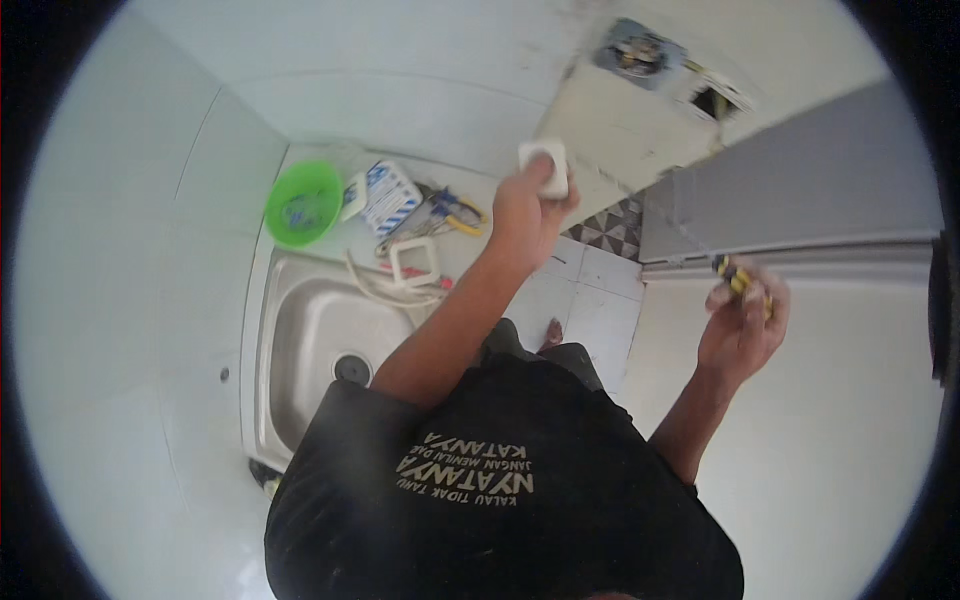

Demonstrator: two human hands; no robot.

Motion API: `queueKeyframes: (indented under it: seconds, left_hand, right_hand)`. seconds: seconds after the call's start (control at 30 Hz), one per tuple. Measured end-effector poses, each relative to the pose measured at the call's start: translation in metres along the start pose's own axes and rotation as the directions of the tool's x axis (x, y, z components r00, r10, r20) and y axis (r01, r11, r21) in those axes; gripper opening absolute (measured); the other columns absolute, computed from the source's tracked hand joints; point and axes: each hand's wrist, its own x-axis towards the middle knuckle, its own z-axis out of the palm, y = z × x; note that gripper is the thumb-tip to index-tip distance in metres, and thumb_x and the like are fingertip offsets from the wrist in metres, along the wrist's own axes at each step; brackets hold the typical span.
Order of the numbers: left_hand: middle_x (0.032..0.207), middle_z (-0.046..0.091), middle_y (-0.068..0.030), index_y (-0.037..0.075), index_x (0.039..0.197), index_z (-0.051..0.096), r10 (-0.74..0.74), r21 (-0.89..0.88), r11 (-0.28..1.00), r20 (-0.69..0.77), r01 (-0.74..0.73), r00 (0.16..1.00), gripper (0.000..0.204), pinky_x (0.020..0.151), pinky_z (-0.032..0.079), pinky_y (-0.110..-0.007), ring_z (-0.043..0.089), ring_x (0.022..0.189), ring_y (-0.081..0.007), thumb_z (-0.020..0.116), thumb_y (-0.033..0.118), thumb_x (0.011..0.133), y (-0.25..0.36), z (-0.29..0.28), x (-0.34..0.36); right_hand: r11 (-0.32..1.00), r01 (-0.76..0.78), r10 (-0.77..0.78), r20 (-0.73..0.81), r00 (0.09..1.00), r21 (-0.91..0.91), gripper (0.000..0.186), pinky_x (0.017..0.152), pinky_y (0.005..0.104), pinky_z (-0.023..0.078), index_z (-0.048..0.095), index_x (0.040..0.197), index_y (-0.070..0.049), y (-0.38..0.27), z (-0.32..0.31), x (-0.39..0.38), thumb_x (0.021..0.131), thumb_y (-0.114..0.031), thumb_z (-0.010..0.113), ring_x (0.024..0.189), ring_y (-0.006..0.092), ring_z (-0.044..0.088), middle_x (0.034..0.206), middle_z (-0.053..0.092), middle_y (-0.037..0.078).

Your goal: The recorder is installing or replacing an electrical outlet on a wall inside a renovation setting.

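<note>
My left hand (530,215) is closed around a white square wall socket (559,182), with the thumb pressed on its face. Motion blurs the socket's details. Out to the right, my right hand (742,325) grips a screwdriver (738,277) by its yellow and black handle; a thin shaft points up and left from it. Ahead in the wall is a box opening with wires (637,55), and beside it lies a second, dark opening (714,103). Neither hand touches the wall.
Left of me is a steel sink (300,300) with a dark drain. On the counter behind it are a green bowl (284,228), a blue-striped white box (388,190), pliers (462,218), a white square frame (398,266) and white cable (370,288). A grey panel (790,175) stands at right.
</note>
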Motion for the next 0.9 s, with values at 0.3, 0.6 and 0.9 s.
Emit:
queueKeyframes:
  seconds: [0.3, 0.6, 0.9]
  left_hand:
    - [0.091, 0.066, -0.0118, -0.002, 0.109, 0.065, 0.478, 0.918, 0.397, -0.210, 0.004, 0.853, 0.031, 0.064, 0.057, -0.033, 0.065, 0.077, -0.0224, 0.064, 0.014, 0.082, 0.124, -0.159, -0.021]
    - [0.099, 0.065, -0.0263, 0.000, 0.100, 0.066, 0.285, 0.713, -0.684, 0.455, -0.153, 0.844, 0.031, 0.082, 0.049, -0.051, 0.061, 0.095, -0.0461, 0.062, 0.023, 0.079, 0.170, -0.127, 0.111]
    - [0.100, 0.068, -0.0233, 0.005, 0.097, 0.070, 0.306, 0.717, -0.693, 0.383, -0.072, 0.871, 0.024, 0.085, 0.053, -0.047, 0.066, 0.095, -0.0398, 0.063, 0.014, 0.076, 0.173, -0.116, 0.110]
  right_hand:
    - [0.740, -0.664, 0.671, -0.046, 0.740, 0.110, 0.021, 0.062, 0.0323, 0.055, 0.057, 0.113, 0.002, 0.090, 0.027, -0.067, 0.094, -0.008, 0.058, 0.073, 0.0199, 0.063, 0.100, 0.065, 0.016]
    - [0.608, -0.761, 0.777, 0.030, 0.629, 0.228, 0.018, 0.070, 0.0298, 0.049, 0.064, 0.106, -0.003, 0.250, 0.098, -0.071, 0.092, -0.008, 0.054, 0.079, 0.0155, 0.059, 0.094, 0.063, 0.007]
    - [0.677, -0.707, 0.736, 0.216, 0.642, -0.204, 0.031, 0.078, 0.0308, 0.055, 0.065, 0.114, 0.000, 0.301, 0.143, -0.077, 0.084, -0.008, 0.068, 0.092, 0.0212, 0.066, 0.104, 0.068, 0.015]
